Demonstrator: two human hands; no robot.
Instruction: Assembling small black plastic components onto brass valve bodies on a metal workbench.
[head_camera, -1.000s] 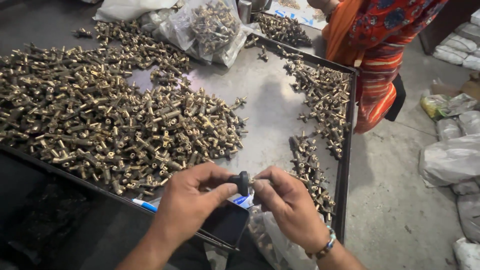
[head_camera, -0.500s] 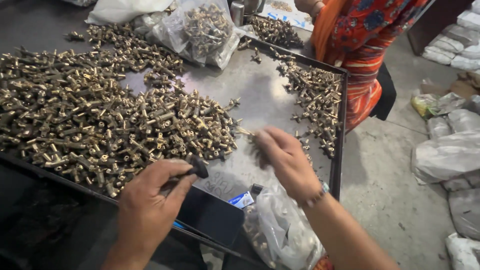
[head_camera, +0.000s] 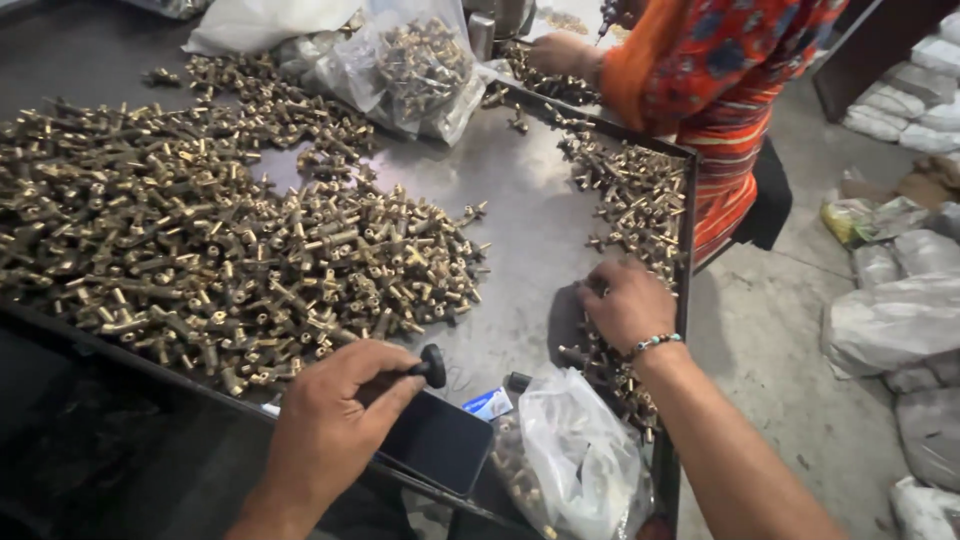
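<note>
Head view. Left hand (head_camera: 325, 430) at the near edge of the surface (head_camera: 530, 230), fingers closed around a small black-headed tool (head_camera: 432, 366), its knob end pointing toward the right edge. Dark phone (head_camera: 435, 440) lying flat just beside that hand, overhanging the near edge. Right hand (head_camera: 628, 303) lowered palm-down near the right edge, fingers curled onto a strip of brass fittings (head_camera: 630, 215) running along that edge; whether anything was pinched could not be told. Beaded bracelet (head_camera: 655, 342) on the right wrist. Large heap of brass fittings (head_camera: 200, 250) spread over the left half of the surface. Clear plastic bag (head_camera: 580, 460) of fittings at the near right corner, another filled bag (head_camera: 420, 65) at the far edge. Co-worker's hand (head_camera: 560, 52) resting at the far right corner.
</note>
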